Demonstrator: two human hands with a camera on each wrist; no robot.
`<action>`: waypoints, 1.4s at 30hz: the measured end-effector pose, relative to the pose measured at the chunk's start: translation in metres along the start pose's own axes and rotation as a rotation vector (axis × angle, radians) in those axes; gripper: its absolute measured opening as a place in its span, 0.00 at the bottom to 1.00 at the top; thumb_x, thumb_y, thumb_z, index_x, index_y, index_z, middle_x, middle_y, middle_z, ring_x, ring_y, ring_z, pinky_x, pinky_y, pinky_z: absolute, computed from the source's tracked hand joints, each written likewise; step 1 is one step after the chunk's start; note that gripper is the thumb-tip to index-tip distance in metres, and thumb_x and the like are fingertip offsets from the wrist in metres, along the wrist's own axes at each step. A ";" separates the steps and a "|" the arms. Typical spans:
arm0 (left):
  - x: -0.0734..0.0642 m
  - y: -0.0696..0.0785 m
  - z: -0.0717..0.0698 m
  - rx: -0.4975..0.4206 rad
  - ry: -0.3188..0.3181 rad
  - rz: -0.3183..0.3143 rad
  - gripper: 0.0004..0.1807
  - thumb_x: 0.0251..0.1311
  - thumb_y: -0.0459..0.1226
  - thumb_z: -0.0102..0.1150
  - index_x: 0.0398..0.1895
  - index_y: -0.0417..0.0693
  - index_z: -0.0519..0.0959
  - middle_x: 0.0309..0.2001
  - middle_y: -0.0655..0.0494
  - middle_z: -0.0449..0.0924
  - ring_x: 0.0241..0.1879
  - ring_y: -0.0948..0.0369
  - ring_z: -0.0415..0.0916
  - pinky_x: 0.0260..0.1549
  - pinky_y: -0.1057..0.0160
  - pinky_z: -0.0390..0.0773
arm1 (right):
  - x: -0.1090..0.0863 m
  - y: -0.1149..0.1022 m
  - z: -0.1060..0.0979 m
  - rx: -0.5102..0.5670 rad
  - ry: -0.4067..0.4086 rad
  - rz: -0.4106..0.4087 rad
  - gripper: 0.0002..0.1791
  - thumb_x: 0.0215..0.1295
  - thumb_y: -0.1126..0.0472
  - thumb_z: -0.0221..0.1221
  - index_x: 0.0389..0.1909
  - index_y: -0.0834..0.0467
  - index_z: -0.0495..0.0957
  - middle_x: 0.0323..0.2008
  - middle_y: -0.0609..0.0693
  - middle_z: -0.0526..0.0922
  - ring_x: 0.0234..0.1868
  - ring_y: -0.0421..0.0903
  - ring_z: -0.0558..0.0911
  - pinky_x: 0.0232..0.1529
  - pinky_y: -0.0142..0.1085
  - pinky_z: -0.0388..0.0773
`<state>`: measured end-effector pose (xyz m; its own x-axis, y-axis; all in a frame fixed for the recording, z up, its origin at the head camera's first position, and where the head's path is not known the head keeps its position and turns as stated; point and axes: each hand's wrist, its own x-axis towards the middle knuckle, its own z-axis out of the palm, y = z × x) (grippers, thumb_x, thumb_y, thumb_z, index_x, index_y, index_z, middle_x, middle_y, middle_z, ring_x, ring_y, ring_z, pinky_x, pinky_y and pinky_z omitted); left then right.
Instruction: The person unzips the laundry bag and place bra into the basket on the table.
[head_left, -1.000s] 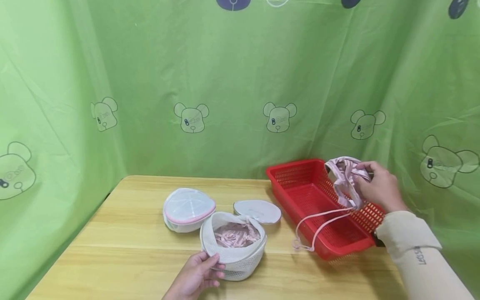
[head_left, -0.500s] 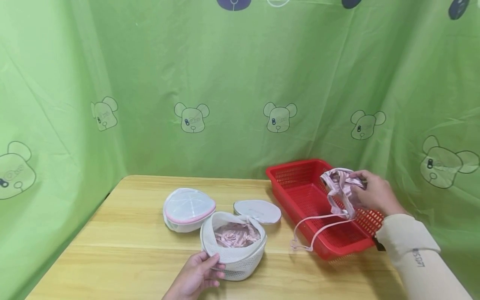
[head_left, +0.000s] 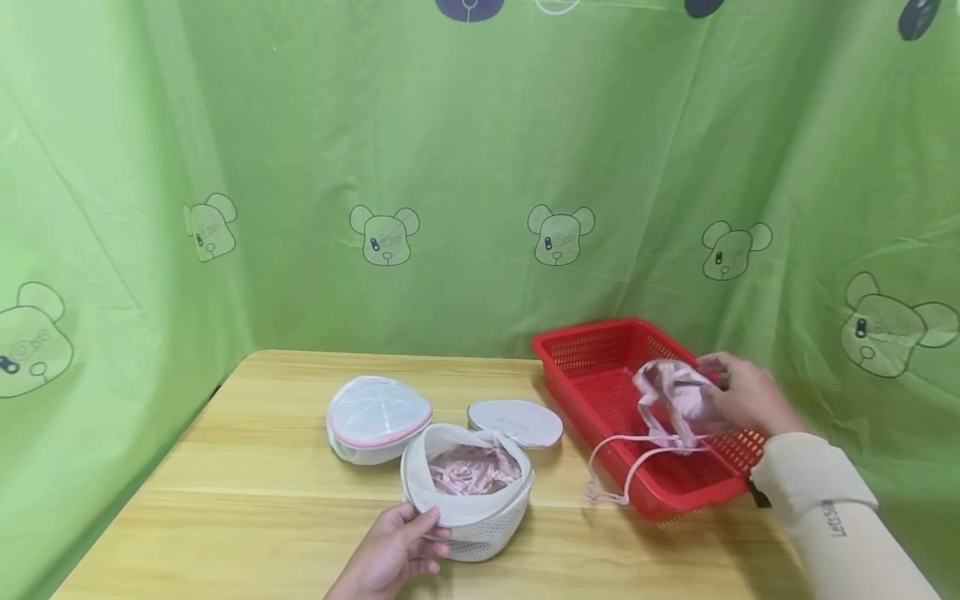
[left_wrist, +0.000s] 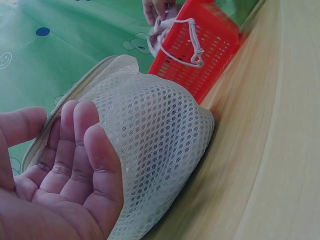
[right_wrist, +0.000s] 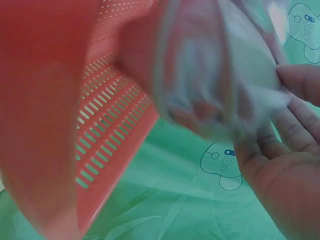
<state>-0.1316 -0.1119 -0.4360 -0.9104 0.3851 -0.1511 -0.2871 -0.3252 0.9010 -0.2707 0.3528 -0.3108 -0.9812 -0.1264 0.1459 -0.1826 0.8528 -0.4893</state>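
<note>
My left hand (head_left: pixel 397 546) pinches the zippered rim of a round white mesh laundry bag (head_left: pixel 480 533). The bag's lid is unzipped, and a pink crumpled garment (head_left: pixel 476 473) lies inside. In the left wrist view the thumb and index finger meet at the rim, beside the honeycomb mesh wall (left_wrist: pixel 155 130). My right hand (head_left: pixel 753 396) holds a pale pink striped garment (head_left: pixel 686 404) with straps and a rounded, cup-like part, low over the red basket. Its long cord (head_left: pixel 611 442) drapes over the basket's near left side. The right wrist view shows the garment (right_wrist: pixel 210 75) blurred.
The red perforated basket (head_left: pixel 551 354) stands at the table's back right. A zipped white bag with pink trim (head_left: pixel 378 412) sits left of the open bag. Behind that open bag lies a flat pale oval piece (head_left: pixel 517 421). A green printed curtain (head_left: pixel 465 300) hangs around the wooden table (head_left: pixel 247 467).
My right hand has lowered the striped garment into the basket's area, and the garment has shifted slightly left and turned. The left hand and the mesh bag have stayed put.
</note>
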 end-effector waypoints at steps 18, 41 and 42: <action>0.000 0.000 0.000 -0.001 0.004 -0.018 0.12 0.69 0.42 0.53 0.44 0.42 0.72 0.37 0.56 0.79 0.33 0.65 0.79 0.33 0.68 0.78 | -0.004 -0.009 0.009 -0.033 -0.021 -0.060 0.26 0.67 0.58 0.59 0.59 0.69 0.67 0.48 0.70 0.78 0.44 0.62 0.80 0.39 0.52 0.79; -0.001 0.000 0.002 0.006 0.006 -0.013 0.12 0.69 0.42 0.54 0.43 0.42 0.72 0.37 0.55 0.78 0.33 0.64 0.78 0.34 0.67 0.77 | -0.024 -0.055 0.043 -0.002 -0.146 -0.284 0.15 0.62 0.62 0.64 0.50 0.58 0.77 0.42 0.51 0.82 0.40 0.48 0.81 0.38 0.42 0.79; -0.001 0.000 0.002 0.005 0.006 -0.013 0.12 0.69 0.42 0.54 0.43 0.42 0.72 0.37 0.55 0.78 0.33 0.64 0.78 0.34 0.67 0.77 | -0.025 -0.056 0.044 -0.013 -0.154 -0.296 0.15 0.62 0.62 0.64 0.49 0.58 0.77 0.42 0.51 0.82 0.40 0.48 0.81 0.39 0.42 0.79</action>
<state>-0.1306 -0.1108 -0.4348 -0.9081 0.3847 -0.1655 -0.2978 -0.3155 0.9010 -0.2383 0.2857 -0.3245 -0.8839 -0.4436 0.1482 -0.4612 0.7740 -0.4340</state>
